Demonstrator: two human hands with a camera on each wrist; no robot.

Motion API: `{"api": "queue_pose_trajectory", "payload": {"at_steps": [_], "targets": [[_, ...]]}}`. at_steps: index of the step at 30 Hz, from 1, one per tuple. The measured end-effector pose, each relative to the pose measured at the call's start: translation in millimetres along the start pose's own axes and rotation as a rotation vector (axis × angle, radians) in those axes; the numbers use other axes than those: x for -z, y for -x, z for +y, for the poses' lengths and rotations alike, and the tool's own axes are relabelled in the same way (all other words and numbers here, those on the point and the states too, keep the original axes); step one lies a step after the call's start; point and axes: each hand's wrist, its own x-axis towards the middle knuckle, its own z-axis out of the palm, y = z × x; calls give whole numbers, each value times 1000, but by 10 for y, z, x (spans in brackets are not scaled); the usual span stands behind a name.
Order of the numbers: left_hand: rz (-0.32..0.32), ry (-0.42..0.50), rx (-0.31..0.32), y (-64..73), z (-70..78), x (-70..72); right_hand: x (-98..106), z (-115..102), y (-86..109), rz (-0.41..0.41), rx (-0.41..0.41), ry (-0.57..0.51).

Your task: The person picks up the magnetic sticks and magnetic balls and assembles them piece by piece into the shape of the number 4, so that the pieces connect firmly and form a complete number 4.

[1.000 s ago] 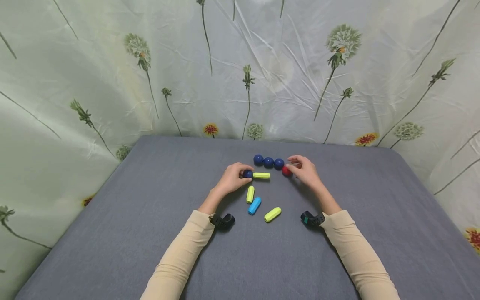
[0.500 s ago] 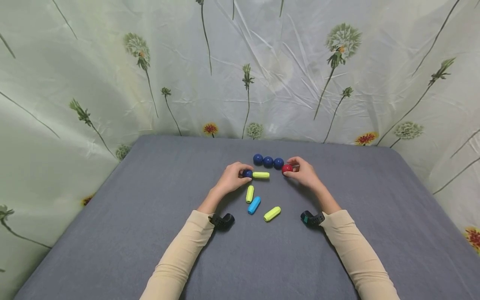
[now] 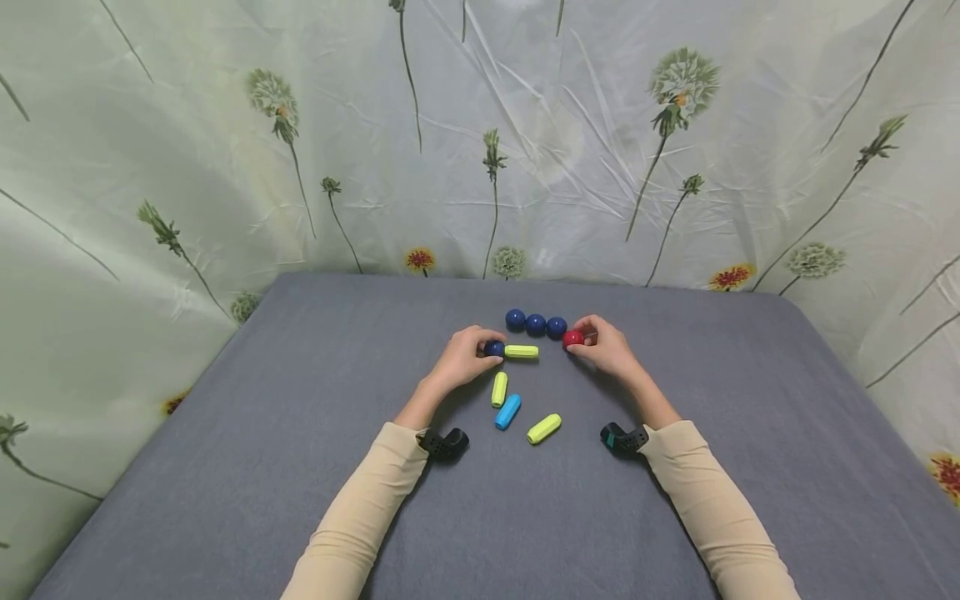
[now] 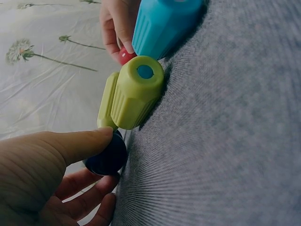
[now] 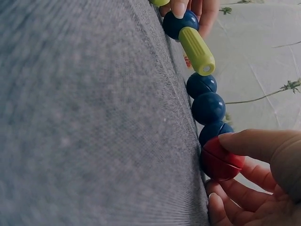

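Observation:
Between thumb and fingers my left hand grips a dark blue ball. A yellow-green ribbed rod lies end-on against that ball, pointing right. My right hand pinches a red ball, which has a seam line around it. Three more dark blue balls form a row at the back, and the red ball sits right at the row's right end. In the right wrist view, the free end of the rod by the left hand shows a small silvery disc.
Nearer to me on the grey cloth-covered table lie two yellow-green rods, one upright in view and one slanted rod, plus a blue rod. A flower-patterned curtain hangs behind the table.
My right fingers have closed around the red ball, which now shows more fully beside the blue row. The left hand, its blue ball and the rods stay in place.

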Motion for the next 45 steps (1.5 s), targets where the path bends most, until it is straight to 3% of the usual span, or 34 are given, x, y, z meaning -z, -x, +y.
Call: {"api": "queue_pose_trajectory", "payload": {"at_steps": [24, 32, 45], "targets": [[10, -25, 9, 13, 15, -33, 41, 13, 52, -44, 95, 10], [10, -21, 8, 21, 30, -31, 44, 3, 55, -132, 74, -126], [6, -3, 15, 14, 22, -15, 26, -25, 46, -223, 170, -159]]}}
